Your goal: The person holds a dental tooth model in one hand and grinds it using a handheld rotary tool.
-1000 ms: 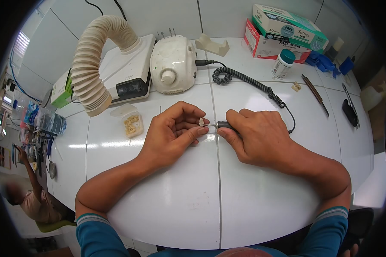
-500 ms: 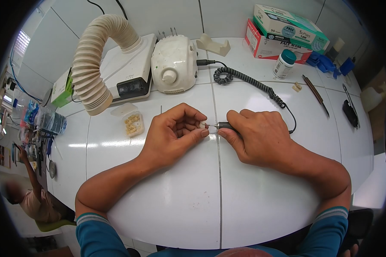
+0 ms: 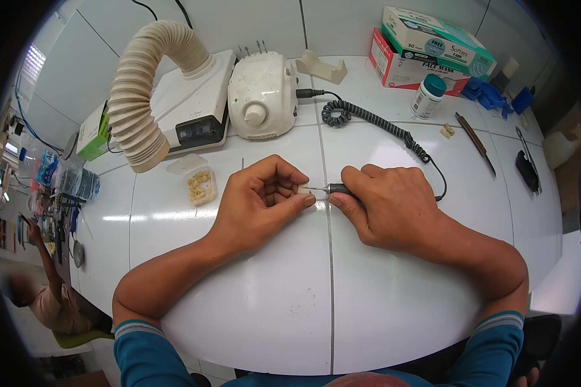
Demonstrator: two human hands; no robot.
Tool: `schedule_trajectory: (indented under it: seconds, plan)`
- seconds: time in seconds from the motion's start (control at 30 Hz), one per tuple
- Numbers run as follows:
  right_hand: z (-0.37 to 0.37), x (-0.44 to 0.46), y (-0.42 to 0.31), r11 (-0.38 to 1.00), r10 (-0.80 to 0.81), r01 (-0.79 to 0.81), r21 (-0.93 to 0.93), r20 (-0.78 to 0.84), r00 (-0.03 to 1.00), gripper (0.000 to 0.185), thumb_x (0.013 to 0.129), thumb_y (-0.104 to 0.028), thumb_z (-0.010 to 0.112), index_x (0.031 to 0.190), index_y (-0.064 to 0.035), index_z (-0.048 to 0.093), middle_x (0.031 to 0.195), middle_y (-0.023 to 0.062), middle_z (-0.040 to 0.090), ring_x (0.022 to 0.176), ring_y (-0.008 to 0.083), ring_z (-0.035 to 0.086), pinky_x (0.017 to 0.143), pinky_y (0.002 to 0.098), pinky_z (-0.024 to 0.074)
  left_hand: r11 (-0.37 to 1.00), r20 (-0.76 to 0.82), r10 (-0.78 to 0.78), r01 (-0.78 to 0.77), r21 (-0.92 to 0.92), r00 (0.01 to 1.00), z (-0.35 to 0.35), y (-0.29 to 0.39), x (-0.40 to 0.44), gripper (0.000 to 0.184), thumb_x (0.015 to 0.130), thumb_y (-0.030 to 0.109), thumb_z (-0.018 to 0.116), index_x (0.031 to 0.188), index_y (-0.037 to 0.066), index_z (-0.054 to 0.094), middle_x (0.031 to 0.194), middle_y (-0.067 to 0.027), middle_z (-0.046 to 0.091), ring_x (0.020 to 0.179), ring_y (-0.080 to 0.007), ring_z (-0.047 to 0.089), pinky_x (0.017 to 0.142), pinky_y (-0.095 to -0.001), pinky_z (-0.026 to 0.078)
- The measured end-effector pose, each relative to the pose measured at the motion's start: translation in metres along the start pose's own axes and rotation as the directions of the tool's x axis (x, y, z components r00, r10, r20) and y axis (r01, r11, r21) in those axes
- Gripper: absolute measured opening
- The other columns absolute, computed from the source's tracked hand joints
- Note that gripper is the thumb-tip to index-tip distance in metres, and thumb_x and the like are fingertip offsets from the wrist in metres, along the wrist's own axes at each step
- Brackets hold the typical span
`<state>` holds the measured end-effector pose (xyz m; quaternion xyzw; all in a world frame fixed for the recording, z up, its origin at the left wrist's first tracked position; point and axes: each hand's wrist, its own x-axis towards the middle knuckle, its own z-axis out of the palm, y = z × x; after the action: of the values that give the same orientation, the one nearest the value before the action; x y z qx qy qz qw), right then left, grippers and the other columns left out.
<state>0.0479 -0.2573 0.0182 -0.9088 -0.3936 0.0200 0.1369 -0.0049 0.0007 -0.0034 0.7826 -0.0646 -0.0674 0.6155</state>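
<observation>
Between its thumb and curled fingers my left hand (image 3: 255, 203) holds a small whitish piece (image 3: 303, 189). My right hand (image 3: 394, 203) is wrapped round a dark rotary handpiece (image 3: 337, 188), whose thin metal bit points left and meets or nearly meets the piece. From the handpiece a coiled black cord (image 3: 381, 122) leads to a white control unit (image 3: 262, 97) with a round knob. Left of my left hand lies an open clear box (image 3: 202, 187) of small yellowish pieces.
A ribbed hose (image 3: 135, 97) arches over the back left. Mask boxes (image 3: 432, 48), a green-capped bottle (image 3: 427, 97), a brown-handled knife (image 3: 474, 143) and a few yellowish bits (image 3: 447, 131) lie at the right. A person (image 3: 51, 297) sits far left.
The small whitish piece has turned slightly in my left fingers, and its visible shape differs. My left fingertips have shifted a little; my right hand stays nearly in place.
</observation>
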Motion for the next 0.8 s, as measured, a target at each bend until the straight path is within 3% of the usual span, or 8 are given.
schedule_trajectory:
  seconds: [0.33,0.7,0.8]
  plan:
    - [-0.0043,-0.0005,-0.0026,1.0,0.02,-0.02,-0.002,0.063,0.998,0.042,0.114,-0.045,0.061,0.105,-0.0053,0.073,0.086,0.0189,0.075,0.07,0.038,0.076,0.061,0.05,0.058,0.999,-0.001,-0.035,0.035,0.004,0.999,0.0003,-0.0009,0.0004,0.025,0.098,0.002,0.085,0.119,-0.002,0.072,0.108,-0.0032,0.073,0.094,-0.0044,0.068,0.086,-0.0207,0.059]
    - [-0.006,-0.0001,-0.0042,1.0,0.027,-0.025,-0.018,0.098,0.995,0.043,0.115,-0.045,0.059,0.108,-0.0051,0.073,0.088,0.0194,0.076,0.072,0.0377,0.078,0.061,0.0493,0.0594,0.998,0.008,-0.05,0.05,0.033,0.999,0.0004,-0.0005,0.0006,0.025,0.099,0.003,0.085,0.119,-0.003,0.072,0.108,-0.003,0.074,0.096,-0.0045,0.068,0.089,-0.0213,0.059]
    - [-0.0064,0.0002,-0.0041,1.0,0.026,-0.024,-0.018,0.102,0.994,0.043,0.115,-0.045,0.059,0.109,-0.0052,0.073,0.088,0.0193,0.076,0.072,0.0373,0.078,0.061,0.049,0.0594,1.0,-0.005,-0.021,0.021,0.02,1.0,0.002,-0.0018,0.0007,0.026,0.099,0.008,0.087,0.118,-0.003,0.074,0.1,-0.0005,0.07,0.09,-0.0034,0.063,0.082,-0.0198,0.056]
